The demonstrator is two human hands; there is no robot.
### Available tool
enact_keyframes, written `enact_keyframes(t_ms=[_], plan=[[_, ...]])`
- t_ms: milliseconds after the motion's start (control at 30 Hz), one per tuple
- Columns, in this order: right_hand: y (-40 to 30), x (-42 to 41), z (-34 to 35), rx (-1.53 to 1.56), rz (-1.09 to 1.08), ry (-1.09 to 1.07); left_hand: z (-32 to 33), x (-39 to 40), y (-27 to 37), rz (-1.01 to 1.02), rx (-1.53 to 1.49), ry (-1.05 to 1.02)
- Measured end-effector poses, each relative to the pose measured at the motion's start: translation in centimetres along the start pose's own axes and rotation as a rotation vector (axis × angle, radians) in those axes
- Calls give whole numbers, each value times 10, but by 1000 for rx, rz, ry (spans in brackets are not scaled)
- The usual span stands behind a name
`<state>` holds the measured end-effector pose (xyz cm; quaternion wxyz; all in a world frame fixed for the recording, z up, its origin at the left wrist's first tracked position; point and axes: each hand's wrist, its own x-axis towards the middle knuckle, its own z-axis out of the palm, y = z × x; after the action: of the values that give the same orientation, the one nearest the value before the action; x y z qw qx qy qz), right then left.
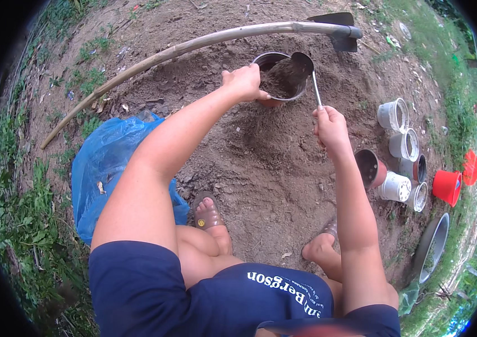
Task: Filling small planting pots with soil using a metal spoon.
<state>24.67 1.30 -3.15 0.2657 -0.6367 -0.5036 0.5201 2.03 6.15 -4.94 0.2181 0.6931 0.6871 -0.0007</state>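
My left hand (245,84) grips the near-left rim of a round plastic plant pot (275,102), thumb over the edge. In my right hand (332,128) is the thin metal handle of a small scoop or ladle (303,63). Its dark round head is tilted over the pot's right side, and loose soil (285,78) slides off it into the pot, which holds some soil. Beneath and around the pot spreads a mound of loose soil (280,135).
A hoe with a bent wooden handle (171,51) lies beyond the pot. A blue plastic bag (104,164) is at left. Several pots, including a brown one (371,168) and a white one (395,186), a red bucket (446,186) and a grey basin (432,248) stand or lie at right.
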Motion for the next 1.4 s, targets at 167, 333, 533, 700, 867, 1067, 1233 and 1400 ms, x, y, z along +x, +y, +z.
enact_keyframes(t_ms=[167, 333, 533, 700, 867, 1067, 1233, 1400], plan=[[-12, -3, -11, -793, -280, 148, -1, -2, -4, 1, 8, 5], [-17, -5, -1, -1053, -267, 42, -2, -2, -3, 7, -2, -1], [-24, 5, 14, -1016, -263, 131, 2, 0, -1, -4, 0, 14], [-17, 11, 26, -974, -257, 196, 0, 0, -3, 6, 4, 19], [-15, -7, 45, -953, -155, 19, 3, 0, -4, 8, 12, 41], [-33, -15, 12, -872, -232, 33, 1, -1, -4, 13, 8, 31], [-24, -17, 6, -1030, -213, -66, -1, -2, -3, -15, 6, -18], [-9, -10, 17, -1001, -226, 30, 1, -2, 0, 3, 0, 7]])
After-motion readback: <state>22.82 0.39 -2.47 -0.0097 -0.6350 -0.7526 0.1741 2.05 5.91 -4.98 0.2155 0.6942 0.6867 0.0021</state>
